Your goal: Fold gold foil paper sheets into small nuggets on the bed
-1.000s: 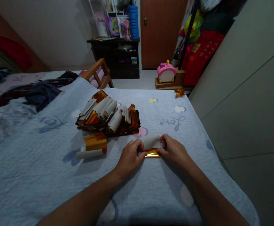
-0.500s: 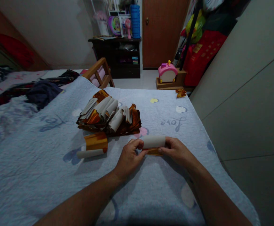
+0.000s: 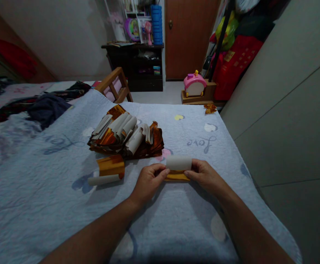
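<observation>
Between my two hands is a sheet of gold paper (image 3: 178, 163), its pale back curled over at the top and a shiny gold strip showing below. My left hand (image 3: 152, 179) pinches its left end with thumb and fingers. At the right end my right hand (image 3: 203, 173) grips it, thumb on the gold side. Left of my hands lies a partly curled gold sheet (image 3: 110, 167) with a rolled white edge. Behind it sits a heap of folded gold and white papers (image 3: 124, 134).
A pale blue quilt (image 3: 66, 212) with hearts and lettering covers the bed. Small folded gold pieces (image 3: 210, 109) lie at its far right corner. Dark clothes (image 3: 48, 108) are at left, a wooden chair (image 3: 116, 86) beyond the far edge, a white cabinet (image 3: 291, 121) at right.
The gold strip below the curl shows wider now. My left thumb and fingers have shifted slightly left and up along the sheet. The rest of the bed looks the same.
</observation>
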The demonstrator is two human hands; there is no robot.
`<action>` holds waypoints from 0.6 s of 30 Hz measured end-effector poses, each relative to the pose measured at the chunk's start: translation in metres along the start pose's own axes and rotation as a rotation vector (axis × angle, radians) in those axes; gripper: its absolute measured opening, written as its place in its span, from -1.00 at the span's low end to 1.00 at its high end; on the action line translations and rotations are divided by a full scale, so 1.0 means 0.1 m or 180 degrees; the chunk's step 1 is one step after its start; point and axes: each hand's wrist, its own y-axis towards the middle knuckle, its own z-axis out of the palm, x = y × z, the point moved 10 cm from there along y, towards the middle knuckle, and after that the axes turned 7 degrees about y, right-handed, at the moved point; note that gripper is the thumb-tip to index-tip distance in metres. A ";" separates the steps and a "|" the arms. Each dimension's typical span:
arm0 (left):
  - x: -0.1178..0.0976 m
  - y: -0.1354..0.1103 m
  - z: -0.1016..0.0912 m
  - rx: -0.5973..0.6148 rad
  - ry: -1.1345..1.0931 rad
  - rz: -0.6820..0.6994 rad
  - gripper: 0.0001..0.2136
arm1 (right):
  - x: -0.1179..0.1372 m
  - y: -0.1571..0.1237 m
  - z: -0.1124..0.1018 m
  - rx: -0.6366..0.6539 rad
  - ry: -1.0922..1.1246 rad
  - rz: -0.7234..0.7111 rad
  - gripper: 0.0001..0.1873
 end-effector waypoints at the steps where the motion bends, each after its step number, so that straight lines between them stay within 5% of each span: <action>1: 0.00 0.00 0.00 -0.0011 -0.0102 -0.0017 -0.76 | 0.00 0.00 0.00 -0.0005 0.0023 -0.0012 -0.62; 18: 0.04 0.04 -0.07 -0.0232 -0.0676 -0.0175 -0.80 | 0.03 -0.02 0.03 -0.0164 0.0177 -0.0057 -0.68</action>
